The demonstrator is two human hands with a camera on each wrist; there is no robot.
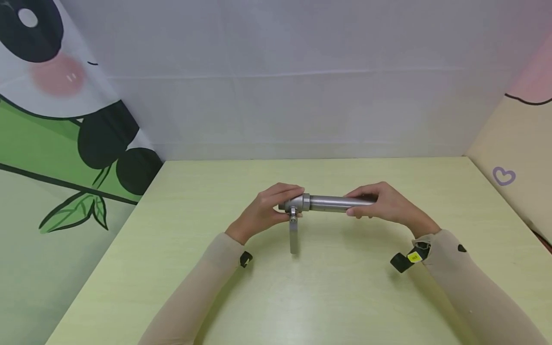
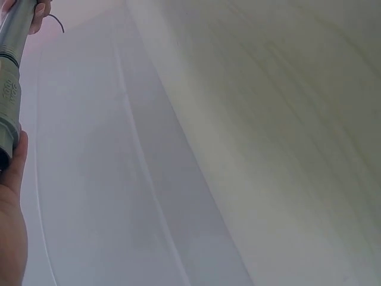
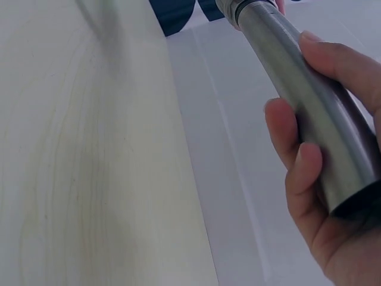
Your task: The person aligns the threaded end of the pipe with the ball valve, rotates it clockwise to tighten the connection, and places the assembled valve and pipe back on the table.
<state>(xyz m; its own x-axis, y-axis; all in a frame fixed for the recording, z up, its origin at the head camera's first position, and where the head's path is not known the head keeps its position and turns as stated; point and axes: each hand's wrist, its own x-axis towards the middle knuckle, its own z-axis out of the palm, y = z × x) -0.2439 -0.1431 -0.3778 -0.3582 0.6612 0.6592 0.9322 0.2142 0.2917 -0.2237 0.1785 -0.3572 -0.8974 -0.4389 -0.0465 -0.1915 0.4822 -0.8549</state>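
Note:
A metal ball valve [image 1: 294,203] with a flat lever handle [image 1: 293,237] is joined end to end with a steel pipe [image 1: 329,203]. My left hand [image 1: 269,208] grips the valve body, fingers over the top and thumb below. The lever points down toward the front of the table. At the other end, my right hand [image 1: 381,206] holds the pipe between thumb and fingers. In the right wrist view the pipe [image 3: 309,101] shows its open end near the palm, with fingers curled around it. Raised lettering marks the valve [image 2: 10,89] in the left wrist view.
The pale wood-grain table [image 1: 215,297] lies under both hands. A light grey cloth wall [image 1: 310,110] rises along its back edge. Printed cartoon cloths hang at the left [image 1: 64,201] and right [image 1: 509,143]. Each wrist wears a dark camera strap.

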